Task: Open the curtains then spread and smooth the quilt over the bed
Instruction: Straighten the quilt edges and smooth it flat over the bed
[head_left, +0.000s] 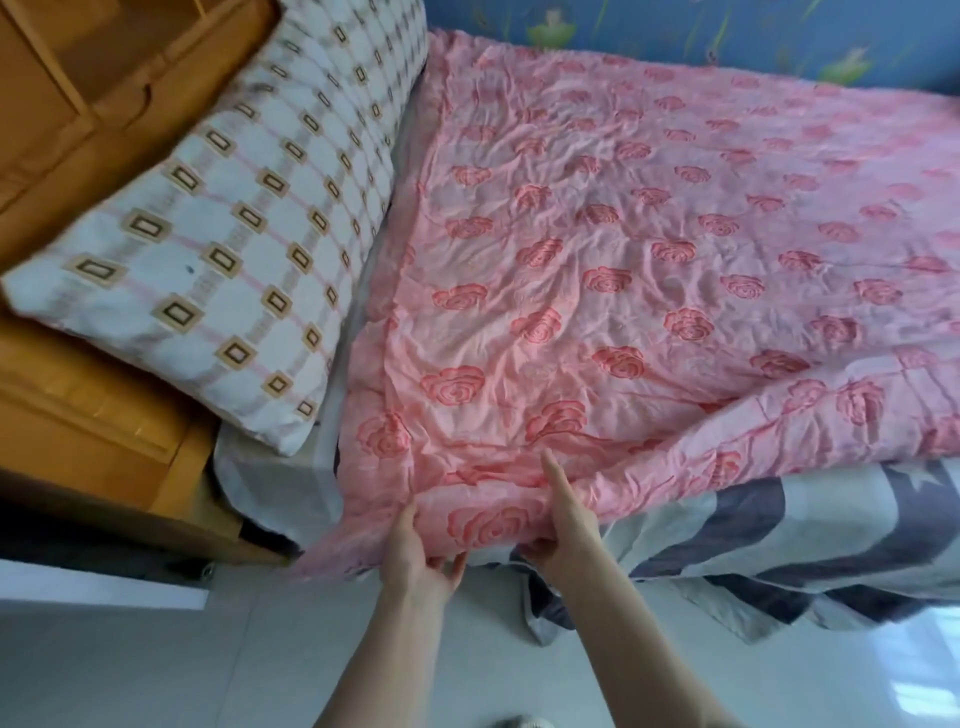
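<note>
As quilt (623, 234) lies spread | left grip (422, 552), right grip (567, 514) — holding near edge

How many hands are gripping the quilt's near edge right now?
2. The left hand grips the near edge of the pink rose quilt, at the corner by the checked pillow; the right hand grips the same edge just beside it, farther from the pillow.

The quilt (649, 249) is pink cloth with a faint sheen, crinkled all over, roses stitched in darker thread. The pillow (218, 249) is matt woven cloth, checked. The striped sheet (810, 530) is soft matt cotton-like fabric. The headboard (88, 415) is varnished orange wood. The floor (156, 670) is smooth, glossy tile.
</note>
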